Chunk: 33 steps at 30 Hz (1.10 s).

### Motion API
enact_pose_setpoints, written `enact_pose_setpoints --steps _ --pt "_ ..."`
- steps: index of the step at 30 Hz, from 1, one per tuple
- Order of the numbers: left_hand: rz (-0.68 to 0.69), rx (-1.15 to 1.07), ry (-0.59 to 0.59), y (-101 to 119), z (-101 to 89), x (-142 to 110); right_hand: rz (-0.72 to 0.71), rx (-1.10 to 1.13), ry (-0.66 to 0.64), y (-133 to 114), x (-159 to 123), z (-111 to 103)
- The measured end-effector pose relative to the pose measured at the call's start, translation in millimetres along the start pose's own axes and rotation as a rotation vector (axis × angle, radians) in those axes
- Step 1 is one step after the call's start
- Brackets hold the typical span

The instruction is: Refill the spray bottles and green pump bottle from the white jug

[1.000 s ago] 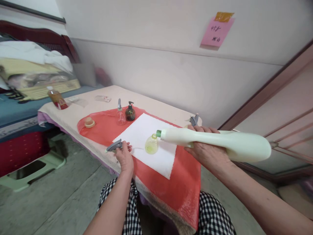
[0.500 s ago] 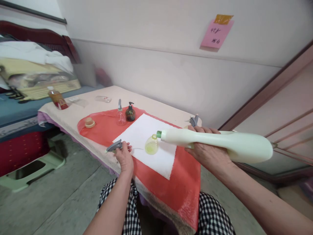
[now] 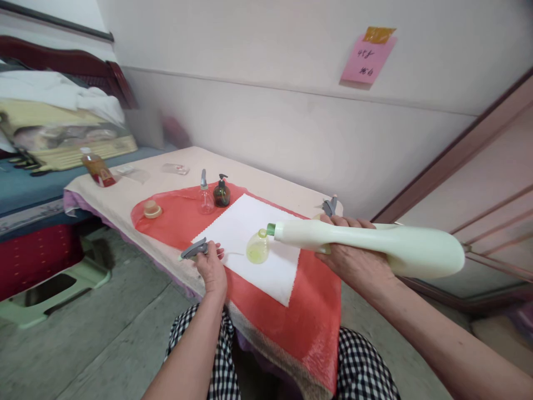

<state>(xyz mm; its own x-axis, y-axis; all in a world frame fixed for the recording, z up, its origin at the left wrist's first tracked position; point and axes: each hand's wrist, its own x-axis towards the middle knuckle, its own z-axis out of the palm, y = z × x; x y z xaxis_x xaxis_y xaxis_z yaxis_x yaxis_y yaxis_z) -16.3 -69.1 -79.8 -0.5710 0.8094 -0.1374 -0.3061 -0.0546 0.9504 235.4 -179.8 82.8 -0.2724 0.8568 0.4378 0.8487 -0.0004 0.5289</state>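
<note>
We seem to be filling the flask (image 3: pixel 257 251): the big bottle (image 3: pixel 375 238) lies nearly level in our right hand (image 3: pixel 356 264), its green mouth (image 3: pixel 271 229) right at the flask's neck (image 3: pixel 262 233). Whether liquid is running at this instant we cannot tell, as no clear stream shows.

Our right fingers are closed around the narrow part of the big bottle. Our left hand (image 3: pixel 211 272) has a grey sprayer (image 3: pixel 195 249) between its fingers, some of them curled and some loosely spread; its thin tube (image 3: pixel 234 254) points toward the flask, though we cannot tell whether the two touch.

As we judge it, the next move calls for a gentle, steady tilt with the mouth lined up over that small neck, since nothing braces the flask and a knock could tip it.

The flask is round, see-through and yellowish, with yellow-green liquid (image 3: pixel 255 255) showing low inside. It stands about mid-way on the white cloth (image 3: pixel 275 278), which lies over the red sheet (image 3: pixel 308 322) on the desk (image 3: pixel 250 180).
</note>
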Motion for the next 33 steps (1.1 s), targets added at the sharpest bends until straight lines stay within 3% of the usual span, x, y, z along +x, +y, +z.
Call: enact_pose_setpoints --steps 33 --pt "0.006 0.003 0.003 0.6 0.0 -0.1 0.004 -0.02 -0.032 1.0 2.4 -3.2"
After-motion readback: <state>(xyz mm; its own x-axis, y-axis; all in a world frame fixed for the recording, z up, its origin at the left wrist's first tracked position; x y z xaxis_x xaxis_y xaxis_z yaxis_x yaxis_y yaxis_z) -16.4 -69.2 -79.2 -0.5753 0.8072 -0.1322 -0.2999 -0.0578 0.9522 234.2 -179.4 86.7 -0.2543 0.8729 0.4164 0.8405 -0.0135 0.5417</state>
